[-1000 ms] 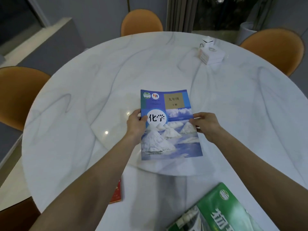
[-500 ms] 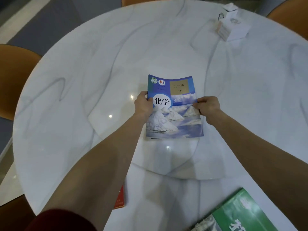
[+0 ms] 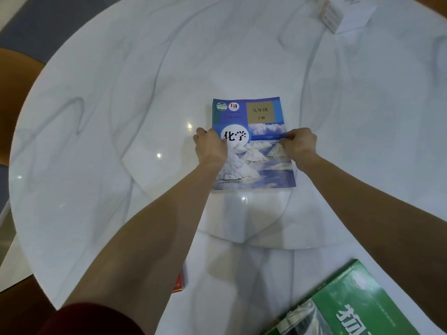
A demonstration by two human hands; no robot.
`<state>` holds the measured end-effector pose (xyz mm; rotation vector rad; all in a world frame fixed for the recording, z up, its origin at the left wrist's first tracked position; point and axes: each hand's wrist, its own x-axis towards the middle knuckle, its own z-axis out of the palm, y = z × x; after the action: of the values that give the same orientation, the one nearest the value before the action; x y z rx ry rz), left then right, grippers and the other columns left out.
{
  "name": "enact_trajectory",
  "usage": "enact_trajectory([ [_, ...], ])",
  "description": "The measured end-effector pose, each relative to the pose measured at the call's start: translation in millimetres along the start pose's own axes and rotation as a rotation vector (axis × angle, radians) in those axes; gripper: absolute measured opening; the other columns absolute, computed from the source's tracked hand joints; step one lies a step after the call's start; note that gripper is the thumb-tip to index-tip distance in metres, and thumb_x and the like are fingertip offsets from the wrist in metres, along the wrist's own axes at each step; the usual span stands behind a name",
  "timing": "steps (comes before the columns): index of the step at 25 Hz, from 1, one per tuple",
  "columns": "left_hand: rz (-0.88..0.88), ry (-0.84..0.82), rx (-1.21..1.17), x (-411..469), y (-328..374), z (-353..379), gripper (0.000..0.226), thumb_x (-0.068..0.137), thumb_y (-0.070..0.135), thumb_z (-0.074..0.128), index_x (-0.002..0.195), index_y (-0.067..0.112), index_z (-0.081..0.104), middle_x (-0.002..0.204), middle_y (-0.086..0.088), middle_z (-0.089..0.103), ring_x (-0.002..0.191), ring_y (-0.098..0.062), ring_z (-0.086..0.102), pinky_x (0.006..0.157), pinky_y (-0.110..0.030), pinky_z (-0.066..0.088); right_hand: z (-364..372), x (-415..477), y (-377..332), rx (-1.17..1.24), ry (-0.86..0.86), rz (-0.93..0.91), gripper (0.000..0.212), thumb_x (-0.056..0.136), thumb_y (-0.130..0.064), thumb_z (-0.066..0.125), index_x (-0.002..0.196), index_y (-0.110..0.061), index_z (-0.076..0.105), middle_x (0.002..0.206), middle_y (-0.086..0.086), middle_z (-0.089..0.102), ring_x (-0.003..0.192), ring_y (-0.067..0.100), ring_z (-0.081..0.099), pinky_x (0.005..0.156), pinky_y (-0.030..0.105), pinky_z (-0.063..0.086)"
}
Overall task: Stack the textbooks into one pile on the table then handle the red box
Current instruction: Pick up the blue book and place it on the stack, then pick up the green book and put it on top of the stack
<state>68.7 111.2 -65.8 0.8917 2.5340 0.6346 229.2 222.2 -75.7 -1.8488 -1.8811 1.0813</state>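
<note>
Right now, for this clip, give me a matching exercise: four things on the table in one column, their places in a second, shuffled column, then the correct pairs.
Things
1. blue chemistry textbook
2. green textbook
3. red box
4. white box

Places
A. far right of the marble table, at the top of the view
B. near edge, mostly hidden behind the left forearm
C. middle of the table, gripped at its sides by the left hand and right hand
D. near right corner of the view, untouched

Pairs: 1-C, 2-D, 3-B, 4-A

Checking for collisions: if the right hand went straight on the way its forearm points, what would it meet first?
The blue chemistry textbook, which the right hand already grips at its right edge. Beyond it, probably only bare table.
</note>
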Motion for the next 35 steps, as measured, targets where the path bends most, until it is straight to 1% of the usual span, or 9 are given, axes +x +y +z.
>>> enact_trajectory([
  [4,-0.022,-0.050,0.044,-2.4,-5.1,-0.8,0.034,0.094,0.024,0.050,0.109,-0.005,0.058,0.122,-0.022,0.048,0.110,-0.037,0.051,0.092,-0.039,0.044,0.1,-0.1,-3.6,-0.103,-0.014,-0.034,0.022,0.090,-0.013,0.056,0.104,0.000,0.068,0.109,0.019,0.068,0.099,0.033,0.065,0.084,0.035,0.053],
  [8,0.034,-0.055,0.165,-9.7,-3.9,-10.2,0.031,0.095,0.023,0.047,0.110,-0.002,0.056,0.119,-0.020,0.051,0.109,-0.034,0.053,0.089,-0.040,0.046,-7.8,-3.9,-7.1,-0.203,-0.048,-0.060,0.025,0.089,-0.016,0.055,0.101,0.002,0.068,0.107,0.022,0.068,0.098,0.035,0.064,0.086,0.039,0.054],
  [12,0.213,0.001,0.354,-28.8,7.2,-23.0,0.026,0.094,0.020,0.045,0.111,0.003,0.058,0.115,-0.017,0.056,0.107,-0.032,0.053,0.083,-0.040,0.047,-26.2,-23.3,-4.7,-0.277,-0.062,-0.111,0.025,0.089,-0.017,0.053,0.104,-0.001,0.065,0.111,0.020,0.066,0.099,0.035,0.063,0.085,0.040,0.056],
  [16,0.393,-0.026,0.396,-59.8,31.2,-30.9,0.030,0.095,0.023,0.045,0.119,0.008,0.055,0.120,-0.014,0.058,0.111,-0.029,0.055,0.084,-0.039,0.051,-56.9,-55.0,-2.4,-0.364,-0.057,-0.257,0.026,0.089,-0.019,0.051,0.106,-0.005,0.065,0.109,0.018,0.067,0.096,0.033,0.062,0.079,0.033,0.050],
  [18,0.480,-0.020,0.418,-79.8,43.8,-33.2,0.030,0.095,0.024,0.044,0.120,0.010,0.054,0.120,-0.013,0.059,0.111,-0.029,0.056,0.084,-0.040,0.052,-73.3,-76.7,2.6,-0.400,-0.033,-0.331,0.029,0.090,-0.022,0.051,0.111,-0.006,0.064,0.111,0.018,0.065,0.099,0.034,0.061,0.082,0.035,0.050],
  [22,0.663,-0.006,0.423,-127.4,64.6,-29.9,0.028,0.094,0.021,0.043,0.113,0.008,0.057,0.115,-0.014,0.061,0.103,-0.031,0.058,0.081,-0.041,0.050,-109.7,-123.0,30.1,-0.522,0.055,-0.424,0.033,0.092,-0.025,0.048,0.117,-0.009,0.061,0.111,0.015,0.063,0.100,0.033,0.061,0.084,0.038,0.050],
  [27,0.830,-0.046,0.451,-184.7,77.9,-10.6,0.030,0.094,0.024,0.040,0.113,0.007,0.056,0.112,-0.015,0.060,0.107,-0.033,0.054,0.081,-0.042,0.046,-145.8,-173.8,82.9,-0.632,0.117,-0.361,0.036,0.093,-0.027,0.046,0.122,-0.010,0.058,0.109,0.012,0.064,0.100,0.031,0.059,0.085,0.039,0.048],
  [32,0.896,-0.118,0.452,-236.8,70.9,17.4,0.031,0.095,0.027,0.040,0.113,0.009,0.056,0.109,-0.013,0.061,0.102,-0.031,0.056,0.079,-0.040,0.045,-155.6,-232.6,144.5,-0.642,0.140,-0.267,0.037,0.093,-0.029,0.044,0.122,-0.012,0.057,0.114,0.010,0.064,0.105,0.029,0.057,0.088,0.040,0.045],
  [35,0.899,-0.205,0.481,-261.6,53.5,35.6,0.032,0.095,0.028,0.039,0.117,0.010,0.055,0.111,-0.012,0.060,0.103,-0.029,0.055,0.079,-0.039,0.046,-147.3,-269.3,185.0,-0.674,0.100,-0.181,0.034,0.093,-0.030,0.042,0.117,-0.012,0.059,0.110,0.008,0.064,0.103,0.028,0.057,0.085,0.038,0.044],
])
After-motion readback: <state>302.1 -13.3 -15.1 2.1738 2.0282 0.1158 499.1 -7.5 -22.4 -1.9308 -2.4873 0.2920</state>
